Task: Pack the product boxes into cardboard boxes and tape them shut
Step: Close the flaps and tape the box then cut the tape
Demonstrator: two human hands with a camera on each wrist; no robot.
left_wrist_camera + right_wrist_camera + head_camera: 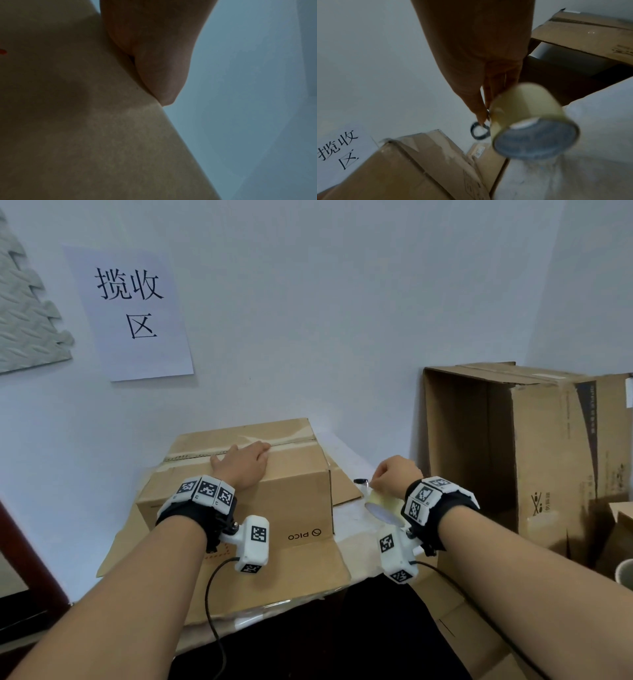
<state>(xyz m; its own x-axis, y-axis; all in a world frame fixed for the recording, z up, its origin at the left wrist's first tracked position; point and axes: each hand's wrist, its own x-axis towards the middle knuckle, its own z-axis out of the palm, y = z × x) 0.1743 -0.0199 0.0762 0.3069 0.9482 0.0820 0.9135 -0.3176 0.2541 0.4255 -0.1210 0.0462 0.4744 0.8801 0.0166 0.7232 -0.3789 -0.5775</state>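
A brown cardboard box [274, 484] with an upside-down PICO logo stands on the table, its top flaps folded down and meeting at a seam. My left hand [243, 463] lies flat on that top, fingers straight and reaching to the seam. In the left wrist view the palm [154, 54] presses against the box surface [85, 135]. To the right of the box my right hand [394, 474] holds a yellowish roll of tape [383, 505] just above the table. In the right wrist view the fingers [481, 102] grip the rim of the blurred tape roll [530, 117], beside the box [402, 169].
A flattened sheet of cardboard [274, 570] lies under the box on the white table [352, 529]. A big empty carton [548, 457] stands on its side at the right. A small black ring [361, 481] lies by the right hand. A paper sign [133, 309] hangs on the wall.
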